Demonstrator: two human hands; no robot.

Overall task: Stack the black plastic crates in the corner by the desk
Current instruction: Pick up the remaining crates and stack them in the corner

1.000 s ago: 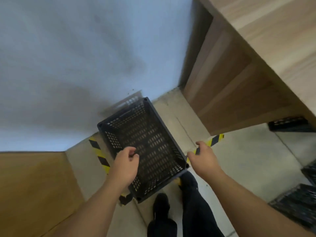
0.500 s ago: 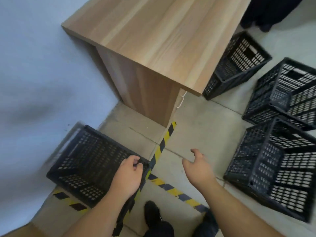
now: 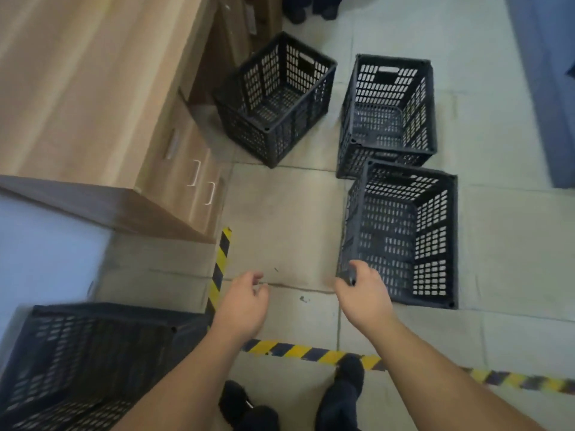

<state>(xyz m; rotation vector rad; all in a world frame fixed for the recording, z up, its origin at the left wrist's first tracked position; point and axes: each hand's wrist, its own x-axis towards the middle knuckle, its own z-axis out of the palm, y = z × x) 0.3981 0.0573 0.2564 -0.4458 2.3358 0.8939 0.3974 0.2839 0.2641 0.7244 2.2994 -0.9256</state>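
Observation:
One black plastic crate (image 3: 77,362) stands in the corner at the lower left, between the wall and the wooden desk (image 3: 77,88). Three more black crates sit open side up on the floor: a near one (image 3: 404,234) at the right, one behind it (image 3: 389,110), and one by the desk's drawers (image 3: 273,94). My left hand (image 3: 245,303) hovers over the bare floor with its fingers loosely apart, clear of the corner crate. My right hand (image 3: 364,293) has its thumb and fingers curled around the near left corner of the near crate.
Yellow and black tape (image 3: 311,351) marks off the corner area on the tiled floor. My dark shoes (image 3: 345,384) stand on the tape line. Another person's shoes (image 3: 308,10) show at the top edge. A blue panel (image 3: 547,88) borders the right side.
My view has swung right, away from the corner. My left hand has let go of the corner crate, and my right hand has reached out and closed on the near crate's corner.

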